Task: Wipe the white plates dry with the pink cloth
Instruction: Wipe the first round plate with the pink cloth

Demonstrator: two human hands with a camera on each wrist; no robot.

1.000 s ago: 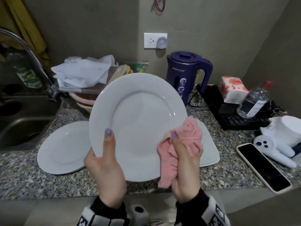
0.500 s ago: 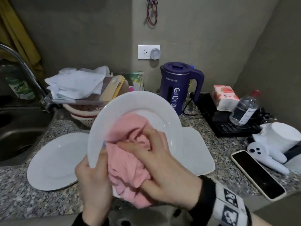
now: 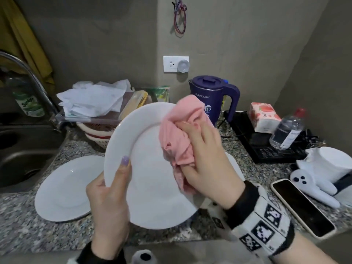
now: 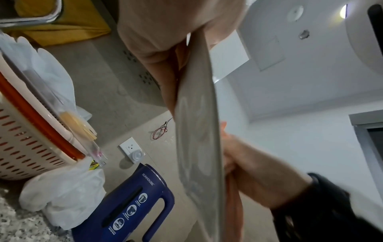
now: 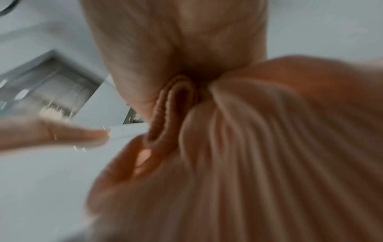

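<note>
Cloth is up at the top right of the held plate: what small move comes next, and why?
Probably sweep the pink cloth down across the held plate's bare lower half. The right hand presses it only at the upper right; the left hand grips the left rim.

Head looks down; wrists close (both catch the plate (image 3: 152, 187)).

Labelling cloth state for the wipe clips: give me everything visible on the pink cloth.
The pink cloth is a soft ribbed fabric, bunched and creased rather than flat. The right hand presses it onto the upper right face of the tilted white plate, fingers spread over it, thumb tucked in a fold. Its top pokes past the plate's rim; a tail hangs toward the wrist. A stitched hem shows in the right wrist view. The left hand holds the plate only.
</note>
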